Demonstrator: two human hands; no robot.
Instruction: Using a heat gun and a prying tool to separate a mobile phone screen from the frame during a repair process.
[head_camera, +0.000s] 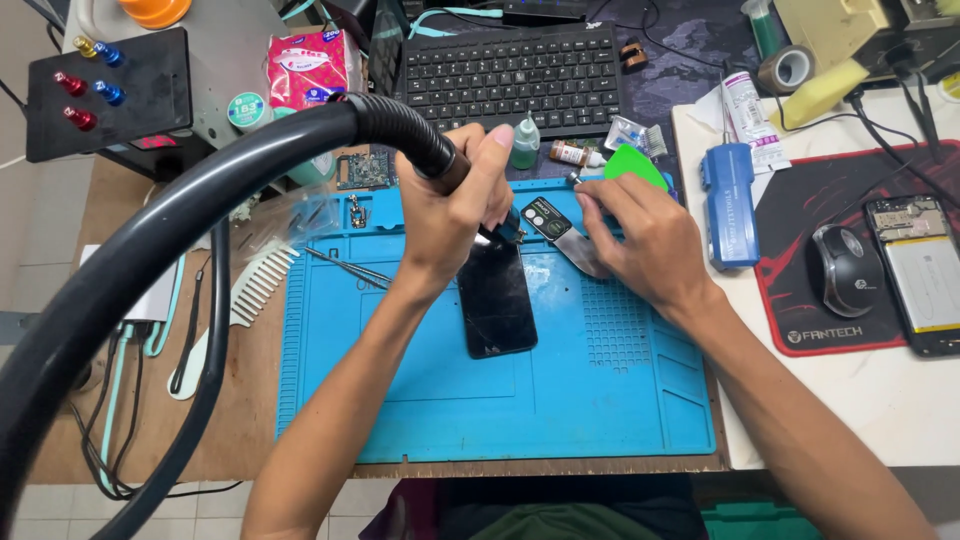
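The left hand (450, 215) is gripping a hose-fed hot-air nozzle (440, 165) over the top of a black phone (497, 300), which is lying on the blue mat (600, 400) on the desk. The right hand (640, 240) is pinching a metal pry blade (578, 248) beside it. A pink tissue packet (305, 68) is sitting at the back left, and a white tube (745, 105) at the back right.

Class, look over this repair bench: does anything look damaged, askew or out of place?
Yes: the black phone on the blue mat lies askew, and a second phone on the red mouse pad lies opened, its insides exposed.
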